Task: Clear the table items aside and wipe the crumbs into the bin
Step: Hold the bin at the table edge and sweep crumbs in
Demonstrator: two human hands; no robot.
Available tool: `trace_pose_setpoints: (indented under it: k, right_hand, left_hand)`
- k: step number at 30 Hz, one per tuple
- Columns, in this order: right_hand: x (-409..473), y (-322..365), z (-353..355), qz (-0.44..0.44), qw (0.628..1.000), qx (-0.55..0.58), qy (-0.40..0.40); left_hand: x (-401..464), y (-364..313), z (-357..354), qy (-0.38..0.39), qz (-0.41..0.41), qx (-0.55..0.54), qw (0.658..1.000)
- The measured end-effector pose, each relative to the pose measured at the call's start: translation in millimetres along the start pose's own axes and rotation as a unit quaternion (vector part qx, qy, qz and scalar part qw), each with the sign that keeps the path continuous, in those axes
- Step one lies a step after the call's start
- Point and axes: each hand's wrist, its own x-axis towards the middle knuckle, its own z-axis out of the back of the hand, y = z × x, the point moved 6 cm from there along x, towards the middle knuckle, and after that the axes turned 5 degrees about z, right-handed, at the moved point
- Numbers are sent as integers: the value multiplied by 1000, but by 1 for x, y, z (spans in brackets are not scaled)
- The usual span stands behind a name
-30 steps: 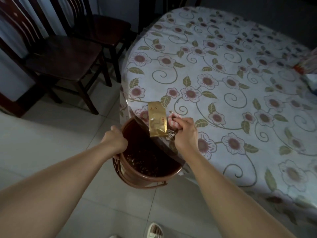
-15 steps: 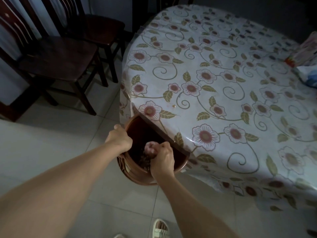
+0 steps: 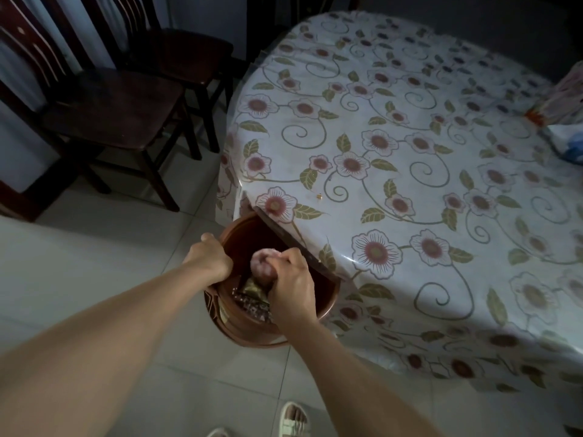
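Both hands work at the round brown plastic bin (image 3: pixel 318 310) tucked under the flowered table (image 3: pixel 410 184) edge: left hand (image 3: pixel 209 260) grips its rim, right hand (image 3: pixel 291 283) clutches a bunched pink cloth (image 3: pixel 263 266) inside it.

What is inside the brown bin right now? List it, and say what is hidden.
Inside the brown bin: crumbs and a gold wrapper at the bottom. The right hand holds a pink cloth over them. The hand and table edge cover the rest.
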Motion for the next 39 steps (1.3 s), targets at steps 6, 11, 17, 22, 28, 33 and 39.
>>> trace_pose_setpoints:
  k: [6, 11, 17, 22, 28, 33, 39]
  right_hand:
    - [-10, -22, 53, -85, 971, -25, -222]
    - [-20, -40, 7, -203, 978, -14, 41]
    - [-10, -12, -5, -88, 996, -23, 5]
    - [-9, -16, -12, -133, 976, -51, 166]
    - [0, 2, 19, -46, 992, 107, 48]
    - [18, -5, 72, -92, 975, 201, -22]
    - [60, -61, 128, -215, 920, 305, -119]
  left_hand:
    - [-2, -1, -6, 17, 9, -18, 1000]
    - [-3, 5, -15, 19, 6, -14, 1000]
    - [-1, 7, -10, 15, -3, -6, 1000]
    - [-3, 6, -10, 14, -9, 6, 1000]
    - [-6, 1, -7, -2, 7, -12, 1000]
    - [-2, -9, -3, 20, -2, -25, 999]
    - [10, -15, -2, 15, 16, -18, 1000]
